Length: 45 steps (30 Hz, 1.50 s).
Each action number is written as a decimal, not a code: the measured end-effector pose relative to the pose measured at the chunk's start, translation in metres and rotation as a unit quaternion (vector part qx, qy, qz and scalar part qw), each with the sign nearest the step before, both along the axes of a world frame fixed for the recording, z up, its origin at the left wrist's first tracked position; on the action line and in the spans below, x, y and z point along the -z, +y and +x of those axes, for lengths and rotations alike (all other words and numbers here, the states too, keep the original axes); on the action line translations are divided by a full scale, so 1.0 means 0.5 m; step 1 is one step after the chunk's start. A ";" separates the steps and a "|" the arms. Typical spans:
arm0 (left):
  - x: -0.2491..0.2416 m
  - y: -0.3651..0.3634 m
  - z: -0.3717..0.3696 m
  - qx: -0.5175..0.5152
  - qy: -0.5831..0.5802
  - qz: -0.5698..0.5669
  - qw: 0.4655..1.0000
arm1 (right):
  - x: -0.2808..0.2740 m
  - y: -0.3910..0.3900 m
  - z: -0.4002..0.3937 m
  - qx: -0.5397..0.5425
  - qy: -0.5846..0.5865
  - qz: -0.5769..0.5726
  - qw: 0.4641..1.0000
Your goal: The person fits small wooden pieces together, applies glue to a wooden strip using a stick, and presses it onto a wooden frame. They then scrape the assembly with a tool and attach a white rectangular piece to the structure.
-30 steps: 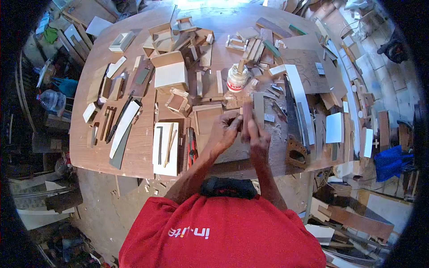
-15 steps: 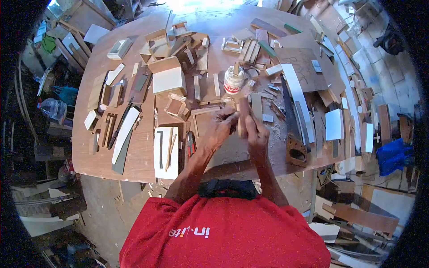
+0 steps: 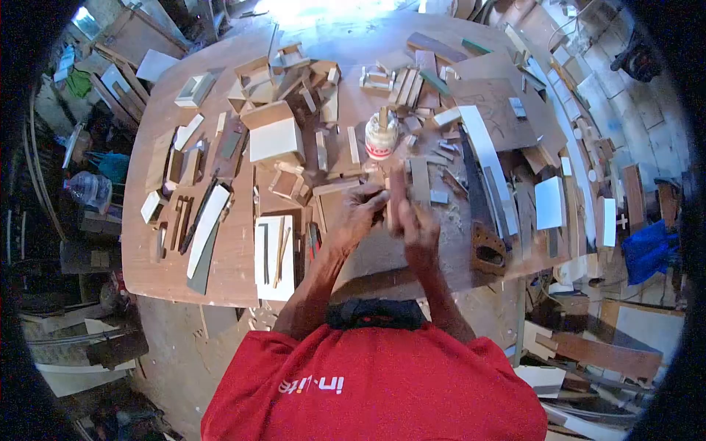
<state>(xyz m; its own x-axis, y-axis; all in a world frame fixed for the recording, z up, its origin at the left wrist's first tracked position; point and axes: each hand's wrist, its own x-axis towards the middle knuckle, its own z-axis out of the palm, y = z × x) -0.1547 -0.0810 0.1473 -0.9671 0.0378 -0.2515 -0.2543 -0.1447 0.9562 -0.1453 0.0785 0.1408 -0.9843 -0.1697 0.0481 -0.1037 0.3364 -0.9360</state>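
Observation:
My left hand (image 3: 362,209) is closed, with fingertips pressed at the left side of a small wooden piece whose shape is mostly hidden. In my right hand (image 3: 419,226) is a reddish-brown wooden block (image 3: 398,192), held upright between the fingers against that piece. Both hands are close together, over the front middle of the table. Just beyond them stands a white glue jar (image 3: 381,140) with a red label and a stick in it. A grey strip (image 3: 420,181) lies right of the block.
Small wooden boxes (image 3: 273,136) and offcuts lie beyond and left of my hands. A handsaw (image 3: 487,248) is at the right front edge. A white board (image 3: 271,257) with thin sticks lies left of my left forearm. Long strips (image 3: 489,162) lie right.
The reddish-brown block and my right hand have shifted slightly left and toward me. The view has tilted a little. My left hand keeps nearly the same pose.

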 end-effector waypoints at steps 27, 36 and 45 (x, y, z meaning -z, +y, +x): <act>-0.020 0.035 0.071 -0.036 0.050 0.371 0.927 | 0.028 0.130 0.027 0.098 0.025 0.067 0.993; 0.002 0.040 0.119 -0.104 0.094 0.112 0.984 | -0.072 0.002 0.091 -0.055 -0.018 -0.094 0.994; -0.013 -0.003 0.156 -0.065 0.107 0.193 0.973 | -0.060 0.029 0.124 -0.097 -0.173 -0.242 0.950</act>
<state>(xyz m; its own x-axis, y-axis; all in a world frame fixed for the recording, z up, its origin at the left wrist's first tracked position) -0.0767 -0.0826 0.1539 -0.9987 -0.0370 -0.0345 -0.0102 -0.5208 0.8536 -0.0833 0.0930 0.1709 -0.9084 -0.3889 -0.1536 0.2217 -0.1363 -0.9655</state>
